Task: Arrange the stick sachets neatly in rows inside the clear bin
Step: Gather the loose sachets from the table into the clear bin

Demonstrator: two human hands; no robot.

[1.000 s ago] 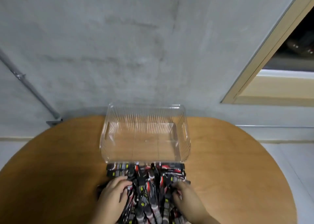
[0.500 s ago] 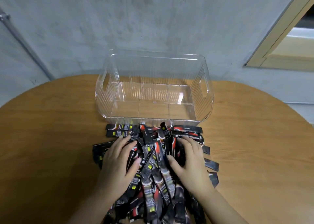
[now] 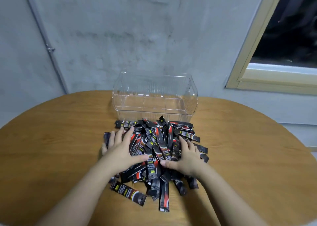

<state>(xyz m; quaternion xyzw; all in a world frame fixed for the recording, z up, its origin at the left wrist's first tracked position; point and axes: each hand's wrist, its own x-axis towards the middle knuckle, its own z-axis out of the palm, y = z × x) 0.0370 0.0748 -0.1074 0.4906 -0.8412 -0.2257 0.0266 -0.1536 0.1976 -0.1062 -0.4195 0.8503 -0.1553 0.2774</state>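
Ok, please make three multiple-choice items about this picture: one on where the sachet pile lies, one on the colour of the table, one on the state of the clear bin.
1. Where does the pile of stick sachets lie?
A. inside the bin
B. on the table, against the near side of the bin
C. on the floor

2. What colour is the table?
A. white
B. black
C. brown wood

3. In what state is the clear bin?
A. empty and upright
B. half full of sachets
C. tipped on its side

Key: 1 B, the sachets are heaped on the tabletop just before the bin's near wall, with the left hand and right hand spread on them. 2 C, the round top shows brown wood grain. 3 A, the bin stands on its base and only the tabletop shows through it.
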